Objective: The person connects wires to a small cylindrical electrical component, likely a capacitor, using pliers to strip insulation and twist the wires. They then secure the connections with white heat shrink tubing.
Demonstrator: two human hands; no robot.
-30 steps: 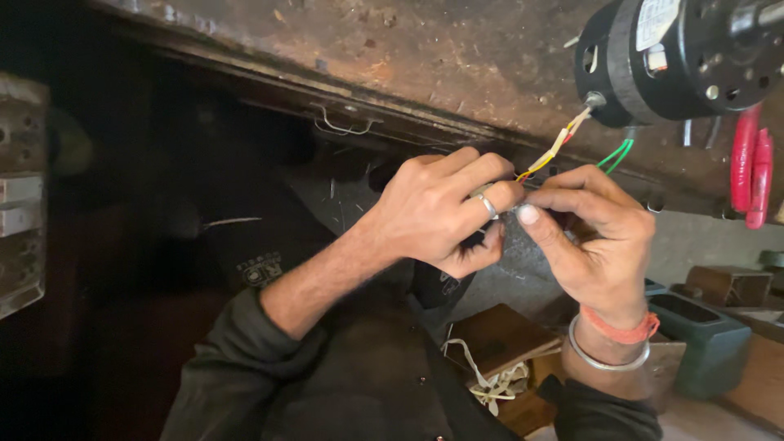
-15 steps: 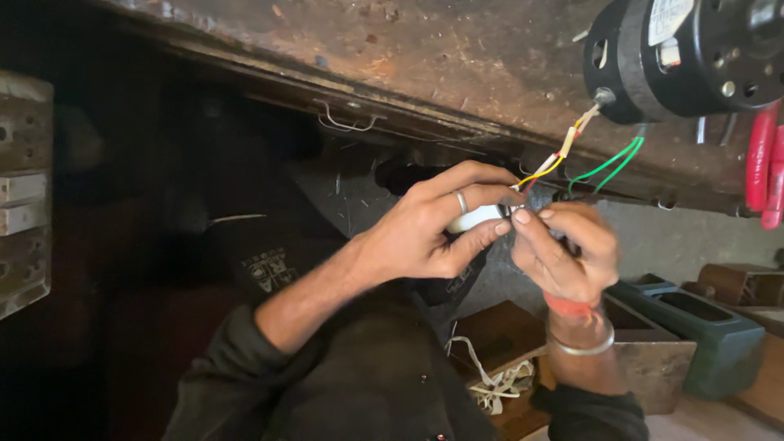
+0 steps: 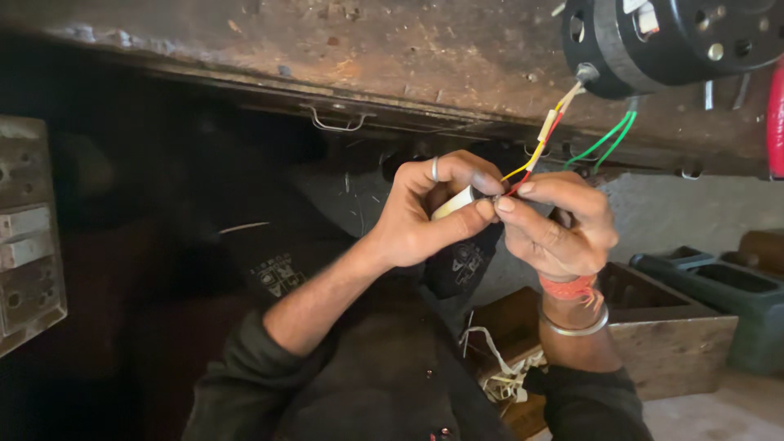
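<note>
Leftmost:
- Grey switch panel (image 3: 28, 245), mounted at the frame's edge, well apart from the hands.
- Rusty bench edge (image 3: 327, 57) overhead, with a wire clip (image 3: 335, 124) on its lip.
- Left hand (image 3: 429, 216), ring on one finger; thumb and fingers closed around a small white roll of tape (image 3: 453, 202).
- Wire joint (image 3: 500, 196), pinched between both hands, just below the bench edge; red and yellow wires (image 3: 543, 139) rise from it.
- Right hand (image 3: 559, 224), fingertips narrowed onto the joint, touching the left hand's fingertips; orange thread and metal bangle at the wrist.
- Black motor (image 3: 670, 37), upper right; green wires (image 3: 604, 143) also leave it.
- Wooden box (image 3: 653, 327) and green tray (image 3: 735, 286), lower right.
- Step in hand, as judged: wrapping tape over the joint. Next move calls for steady tension and a firm pinch.
</note>
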